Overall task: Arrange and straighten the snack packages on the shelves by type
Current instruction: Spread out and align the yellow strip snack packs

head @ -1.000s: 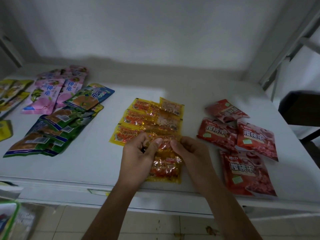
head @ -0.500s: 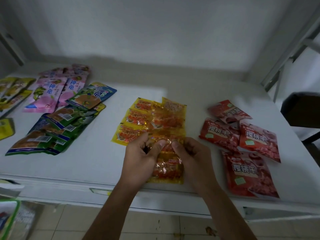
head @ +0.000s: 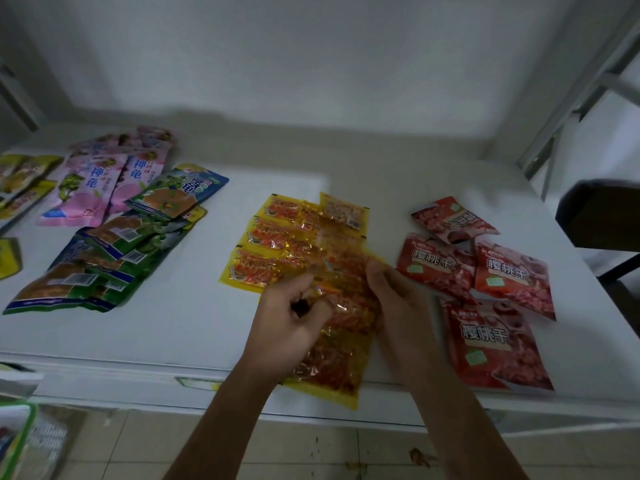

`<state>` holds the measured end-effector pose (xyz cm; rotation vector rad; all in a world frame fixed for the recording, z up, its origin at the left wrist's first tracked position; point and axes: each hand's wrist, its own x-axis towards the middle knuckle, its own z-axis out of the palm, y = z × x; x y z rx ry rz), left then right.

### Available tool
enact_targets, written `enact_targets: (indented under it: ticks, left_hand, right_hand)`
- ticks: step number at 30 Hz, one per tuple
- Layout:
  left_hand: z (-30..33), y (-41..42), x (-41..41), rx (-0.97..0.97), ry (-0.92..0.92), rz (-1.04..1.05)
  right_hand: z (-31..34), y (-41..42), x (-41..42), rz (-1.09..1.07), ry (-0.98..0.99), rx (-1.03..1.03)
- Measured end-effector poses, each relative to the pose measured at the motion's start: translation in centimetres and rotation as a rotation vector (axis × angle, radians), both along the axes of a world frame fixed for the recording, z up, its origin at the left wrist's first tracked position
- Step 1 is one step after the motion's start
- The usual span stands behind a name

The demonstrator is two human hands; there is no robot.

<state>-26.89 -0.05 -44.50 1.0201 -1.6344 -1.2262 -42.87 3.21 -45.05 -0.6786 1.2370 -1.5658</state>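
At shelf (head: pixel 173 341) front: left hand (head: pixel 287 327), right hand (head: pixel 394 299) both pinching yellow packet (head: pixel 343 306), fingers curled.

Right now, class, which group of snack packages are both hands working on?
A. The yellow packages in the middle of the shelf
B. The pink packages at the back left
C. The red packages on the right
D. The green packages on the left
A: the left hand and right hand both grip a package of the yellow packages, while the red packages lie untouched.
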Motion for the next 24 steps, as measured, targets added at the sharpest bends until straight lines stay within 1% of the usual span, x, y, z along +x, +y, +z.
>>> enact_targets:
  ticks: [2,4,8,11,12,15,18,21,24]
  left_hand:
    - [0.3,0.0,-0.1,-0.021,0.002,-0.017]
    - [0.3,-0.1,-0.2,-0.043,-0.029,0.009]
    - [0.2,-0.4,-0.3,0.0,0.035,0.071]
    - [-0.1,-0.8,-0.1,0.018,0.066,0.121]
    - [-0.1,-0.8,0.0,0.012,0.064,0.135]
    - [-0.1,-0.7,0.0,0.007,0.08,0.134]
    - [-0.3,-0.9,0.0,-0.037,0.056,0.133]
    - [-0.1,-0.7,-0.1,-0.017,0.03,0.127]
    - [0.0,-0.6,-0.1,-0.062,0.011,0.11]
  right_hand:
    - [-0.4,0.1,-0.2,-0.014,0.054,-0.014]
    - [-0.4,0.3,0.1,-0.03,0.128,-0.028]
    - [-0.1,0.3,0.6,-0.047,0.23,-0.03]
    - [-0.4,0.4,1.0,-0.049,0.418,-0.023]
    - [-0.5,0.5,1.1,-0.036,0.453,-0.022]
    - [-0.6,0.6,0.5,0.006,0.44,-0.028]
    - [-0.4,0.6,0.2,0.053,0.46,0.003]
    - [-0.4,0.5,0.5,0.026,0.432,0.001]
    - [-0.1,0.5,1.0,-0.015,0.424,-0.007]
